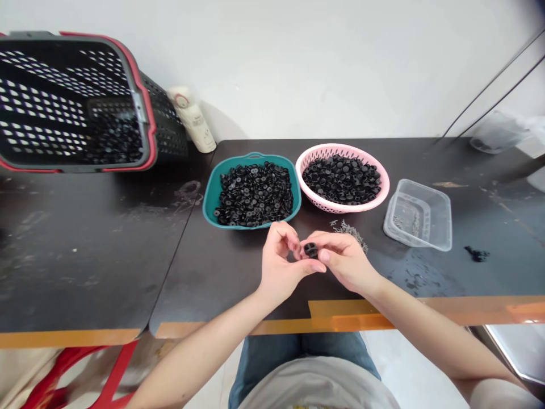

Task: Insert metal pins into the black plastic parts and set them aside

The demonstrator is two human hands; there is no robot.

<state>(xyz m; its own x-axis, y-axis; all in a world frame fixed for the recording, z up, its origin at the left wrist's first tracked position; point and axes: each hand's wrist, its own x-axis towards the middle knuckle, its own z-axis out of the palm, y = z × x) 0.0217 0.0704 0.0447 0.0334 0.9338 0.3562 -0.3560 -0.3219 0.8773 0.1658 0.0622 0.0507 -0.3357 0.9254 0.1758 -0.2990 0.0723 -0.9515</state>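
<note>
Between my two hands, over the front part of the dark table, is a small round black plastic part (310, 250). The thumb and fingers of my left hand (281, 258) close around its left and lower side. From the right, my right hand (344, 258) pinches the same part between thumb and fingertips. Just behind my right hand lies a pile of small metal screws or pins (351, 232), partly covered by it. Beyond my hands stand a teal basin (205, 199) full of black disc-like pieces with centre holes and a pink basket (385, 187) full of black cap-like pieces.
A clear plastic tub (445, 221) with a few small metal bits stands to the right, near some small black pieces (477, 254). At the left, a dark basket with red trim (147, 113) lies beside a white bottle (196, 122). Orange tape (349, 315) lines the table's front edge.
</note>
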